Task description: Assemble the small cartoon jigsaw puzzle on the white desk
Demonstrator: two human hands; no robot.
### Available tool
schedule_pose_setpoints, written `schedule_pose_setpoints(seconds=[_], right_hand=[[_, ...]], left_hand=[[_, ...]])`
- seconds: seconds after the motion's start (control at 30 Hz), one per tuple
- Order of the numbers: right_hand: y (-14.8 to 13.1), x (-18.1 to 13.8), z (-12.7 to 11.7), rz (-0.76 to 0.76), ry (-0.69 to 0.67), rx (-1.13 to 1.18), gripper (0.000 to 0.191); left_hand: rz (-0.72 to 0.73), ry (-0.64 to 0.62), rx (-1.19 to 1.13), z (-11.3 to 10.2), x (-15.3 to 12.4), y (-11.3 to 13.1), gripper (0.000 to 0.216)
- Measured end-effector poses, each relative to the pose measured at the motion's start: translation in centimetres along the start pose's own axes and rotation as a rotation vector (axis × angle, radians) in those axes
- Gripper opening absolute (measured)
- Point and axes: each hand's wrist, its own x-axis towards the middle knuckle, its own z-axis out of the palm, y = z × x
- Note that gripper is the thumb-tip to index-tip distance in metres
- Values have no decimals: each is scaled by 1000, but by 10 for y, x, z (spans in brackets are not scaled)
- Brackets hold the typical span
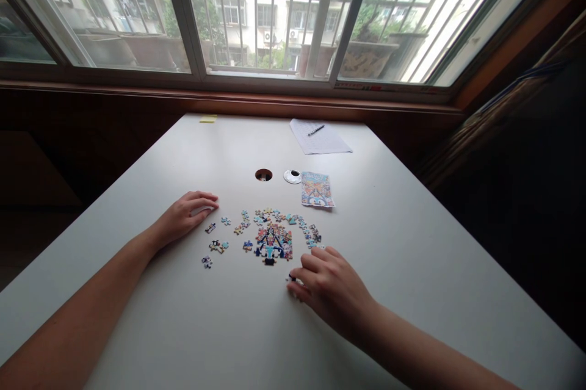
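Observation:
A partly joined jigsaw puzzle (271,243) lies in the middle of the white table (206,323), its picture colourful with dark blue and light blue shapes. Just below and right of it, my right hand (325,286) pinches a small dark-and-white puzzle piece (292,278) between thumb and fingers, low over the tabletop. The fingers partly cover that piece. My left hand (187,214) rests on the table left of the loose pieces, fingers stretched out and holding nothing. Loose pieces (218,246) lie to the left of the joined part, and more pieces (304,231) curve around its top and right side.
A printed picture sheet (317,189) lies behind the pieces, beside a round metal cover (292,177) and a round hole (264,175) in the table. Farther back are paper (320,137) with a pen (315,130) and a yellow note (208,118). A barred window rises behind.

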Motion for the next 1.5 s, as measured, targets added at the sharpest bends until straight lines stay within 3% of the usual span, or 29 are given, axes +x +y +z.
schedule_pose_setpoints(seconds=[0.4, 0.8, 1.13, 1.33, 1.5], right_hand=[[9, 16, 16, 144, -45, 258, 9], [9, 20, 17, 80, -18, 331, 17], [8, 16, 20, 39, 2, 360, 13], [15, 16, 17, 75, 30, 553, 21], [22, 23, 7, 144, 85, 662, 23]], left_hand=[[3, 12, -6, 0, 2, 3, 32], [-1, 3, -6, 0, 1, 3, 32], [15, 3, 0, 0, 1, 0, 29], [87, 39, 31, 4, 1, -3, 24], [261, 193, 147, 3, 5, 7, 21]])
